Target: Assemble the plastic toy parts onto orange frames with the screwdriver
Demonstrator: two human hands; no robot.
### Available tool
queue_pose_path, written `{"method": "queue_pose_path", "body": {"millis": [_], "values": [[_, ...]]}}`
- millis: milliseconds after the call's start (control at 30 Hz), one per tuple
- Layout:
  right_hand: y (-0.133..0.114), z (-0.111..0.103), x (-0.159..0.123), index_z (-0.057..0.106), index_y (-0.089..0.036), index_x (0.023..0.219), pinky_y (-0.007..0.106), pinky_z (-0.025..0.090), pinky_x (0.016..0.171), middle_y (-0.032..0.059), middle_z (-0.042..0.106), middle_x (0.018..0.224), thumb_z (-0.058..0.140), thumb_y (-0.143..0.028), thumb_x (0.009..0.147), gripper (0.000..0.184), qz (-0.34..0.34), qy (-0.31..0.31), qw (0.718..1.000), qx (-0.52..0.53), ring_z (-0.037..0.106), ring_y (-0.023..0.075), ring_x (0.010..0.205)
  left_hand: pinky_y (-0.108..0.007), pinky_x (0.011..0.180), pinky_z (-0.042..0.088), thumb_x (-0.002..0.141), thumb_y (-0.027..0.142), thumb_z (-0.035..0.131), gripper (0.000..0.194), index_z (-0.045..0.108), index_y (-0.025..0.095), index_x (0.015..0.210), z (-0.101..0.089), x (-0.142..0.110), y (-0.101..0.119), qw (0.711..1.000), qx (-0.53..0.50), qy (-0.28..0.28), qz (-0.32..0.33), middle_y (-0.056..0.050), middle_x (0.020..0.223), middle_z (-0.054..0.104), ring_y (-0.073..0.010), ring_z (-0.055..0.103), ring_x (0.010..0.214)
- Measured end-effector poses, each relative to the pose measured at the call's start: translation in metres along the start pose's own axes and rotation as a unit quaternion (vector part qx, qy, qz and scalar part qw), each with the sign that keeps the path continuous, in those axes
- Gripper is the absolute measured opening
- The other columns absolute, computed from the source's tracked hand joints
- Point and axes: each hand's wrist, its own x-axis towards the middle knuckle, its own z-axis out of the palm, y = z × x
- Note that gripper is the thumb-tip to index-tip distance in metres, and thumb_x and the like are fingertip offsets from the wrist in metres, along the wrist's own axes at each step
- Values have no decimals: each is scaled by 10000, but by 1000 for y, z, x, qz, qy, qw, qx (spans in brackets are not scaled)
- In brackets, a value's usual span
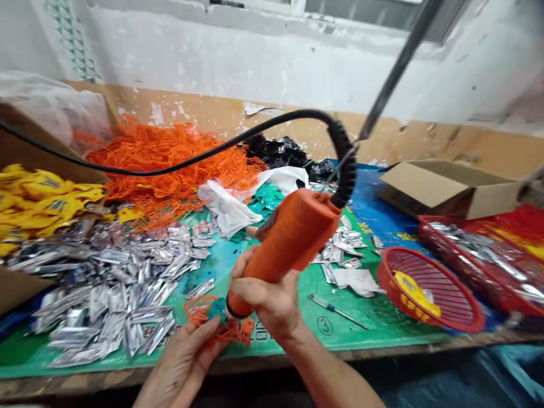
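Note:
My right hand (266, 297) is wrapped round an orange hand tool (289, 238) with a black cable (178, 164) coming off its top end. The tool points down at a small piece of orange mesh (212, 320) near the table's front edge. My left hand (182, 362) holds that mesh from below, fingers pinched on it, with something blue inside the mesh. A heap of silver foil sachets (110, 289) lies just left of my hands.
A big pile of orange mesh (165, 153) and yellow packets (38, 198) lie at the back left. A red basket (429, 289) with a yellow item, a red tray of sachets (480, 255), a cardboard box (450, 184) and a screwdriver (335, 310) are to the right.

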Motion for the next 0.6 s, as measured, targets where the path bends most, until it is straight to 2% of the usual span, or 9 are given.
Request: {"method": "queue_pose_path", "body": {"millis": [133, 200, 300, 367, 467, 533, 600], "values": [[-20, -11, 15, 610, -169, 574, 248, 415, 487, -31, 574, 581, 740, -213, 563, 138, -34, 51, 994, -88, 499, 97, 507, -322, 771, 607, 647, 99, 812, 406, 688, 172, 1026, 2, -5, 2, 1000, 9, 6, -19, -69, 1058, 745, -237, 707, 923], [-31, -22, 24, 596, -171, 614, 253, 430, 488, -31, 571, 592, 733, -279, 592, 175, -59, 84, 981, -163, 508, 103, 509, -341, 748, 611, 638, 121, 820, 472, 671, 173, 1083, 2, -9, 2, 1000, 12, 7, -14, -70, 1033, 750, -246, 718, 871], [-43, -48, 34, 609, -180, 794, 271, 469, 527, -23, 605, 692, 703, -409, 657, 283, -84, 130, 953, -261, 537, 114, 549, -318, 669, 605, 612, 144, 835, 538, 652, 165, 1117, 0, -12, 0, 1000, 19, 13, 3, -60, 927, 761, -215, 718, 706], [-46, -70, 37, 597, -195, 1014, 282, 484, 556, -3, 640, 834, 674, -463, 699, 421, -86, 161, 933, -309, 558, 121, 601, -289, 645, 593, 599, 138, 837, 544, 648, 161, 1110, -4, -12, -1, 1000, 16, 13, 15, -57, 903, 759, -187, 705, 646], [-43, -112, 35, 458, -200, 1276, 323, 514, 692, 63, 614, 1110, 650, -469, 737, 631, -84, 238, 881, -400, 602, 170, 836, -298, 639, 587, 592, 141, 830, 487, 662, 147, 1050, -9, -10, -3, 1000, 15, 12, 17, -67, 875, 755, -201, 708, 650], [-36, -139, 33, 489, -134, 1238, 376, 499, 824, 112, 588, 1160, 616, -415, 806, 531, -51, 288, 833, -470, 583, 207, 980, -311, 629, 586, 590, 136, 822, 436, 667, 149, 997, -13, -8, -4, 1000, 14, 21, 16, -60, 848, 751, -216, 712, 659], [-27, -159, 32, 580, -122, 1111, 402, 502, 851, 94, 621, 1088, 605, -364, 864, 347, 13, 281, 796, -535, 602, 208, 968, -304, 621, 582, 587, 107, 813, 393, 667, 159, 948, -14, -6, -4, 999, 9, 39, 19, -38, 829, 746, -200, 707, 639]]}}
